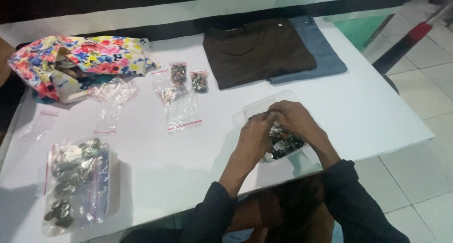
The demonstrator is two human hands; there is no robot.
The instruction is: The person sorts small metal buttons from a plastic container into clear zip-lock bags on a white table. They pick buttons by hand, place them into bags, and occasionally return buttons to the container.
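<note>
Clear plastic tub (255,106) of small dark buttons (285,144) on white bench (188,162); left hand (255,136) and right hand (295,120) inside, fingers curled, grip indiscernible.

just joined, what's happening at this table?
A person seated at the white table has both hands, left hand and right hand, in a clear plastic tub of small dark buttons. Small filled zip bags lie near the folded brown garment; a large clear bag of bigger buttons sits at the left.
</note>
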